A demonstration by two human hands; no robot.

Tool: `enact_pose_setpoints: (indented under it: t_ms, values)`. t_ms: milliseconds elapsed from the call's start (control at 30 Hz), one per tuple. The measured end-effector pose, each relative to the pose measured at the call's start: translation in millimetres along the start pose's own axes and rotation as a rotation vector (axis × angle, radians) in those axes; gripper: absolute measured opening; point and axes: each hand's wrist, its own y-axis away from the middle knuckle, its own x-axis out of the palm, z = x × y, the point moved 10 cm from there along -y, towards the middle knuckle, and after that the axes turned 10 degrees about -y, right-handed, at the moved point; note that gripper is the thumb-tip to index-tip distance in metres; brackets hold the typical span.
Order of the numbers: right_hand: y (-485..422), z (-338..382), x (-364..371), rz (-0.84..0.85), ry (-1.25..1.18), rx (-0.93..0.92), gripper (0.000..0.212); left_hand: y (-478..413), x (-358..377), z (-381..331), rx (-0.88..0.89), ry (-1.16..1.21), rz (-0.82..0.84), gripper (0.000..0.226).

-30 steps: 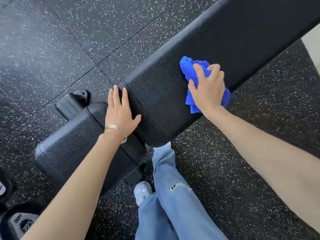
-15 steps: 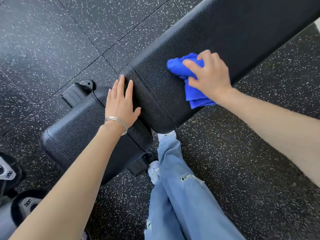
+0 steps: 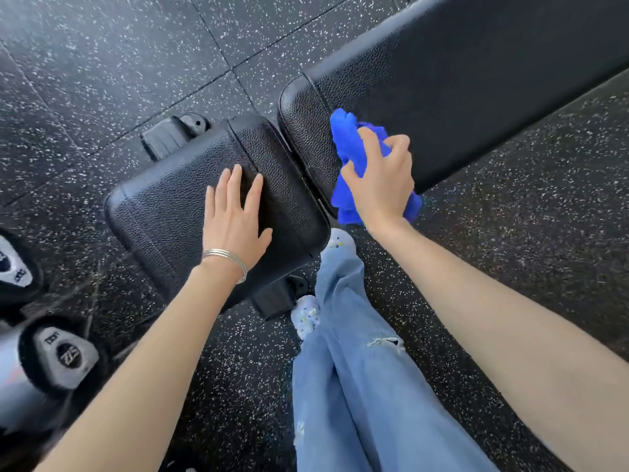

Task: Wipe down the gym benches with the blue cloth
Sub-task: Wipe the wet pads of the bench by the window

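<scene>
A black padded gym bench fills the middle of the head view: a short seat pad point(image 3: 177, 206) on the left and a long back pad point(image 3: 459, 83) running up to the right. My right hand point(image 3: 381, 178) grips a bunched blue cloth point(image 3: 347, 141) and presses it on the near end of the long pad, close to the gap between the pads. My left hand point(image 3: 235, 216) lies flat, fingers spread, on the seat pad, with thin bracelets on the wrist.
Speckled black rubber floor point(image 3: 102, 63) surrounds the bench. Dumbbell ends point(image 3: 64, 356) lie at the lower left. My legs in light blue jeans point(image 3: 354, 386) stand against the bench's near side. A black bench foot point(image 3: 170, 134) sticks out behind the seat pad.
My right hand has slid the blue cloth along the long pad toward its near end. My left hand has shifted from the pads' joint onto the seat pad.
</scene>
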Motion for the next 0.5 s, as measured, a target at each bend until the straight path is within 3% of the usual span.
enact_pose_setpoints:
  t_ms: [133,233,367,500]
  values:
    - [55,48,42,0.112,-0.02,-0.173,0.046,23,13,9,-0.031,0.053,0.002,0.084]
    - [59,56,46,0.196,0.068,-0.144,0.047,38,15,10,-0.034,0.049,0.01,0.084]
    - [70,67,41,0.426,0.238,-0.259,0.047,65,6,7,-0.02,0.023,0.027,0.084]
    - [99,92,6,0.479,0.3,-0.358,0.045,91,-30,3,0.022,-0.011,0.029,0.078]
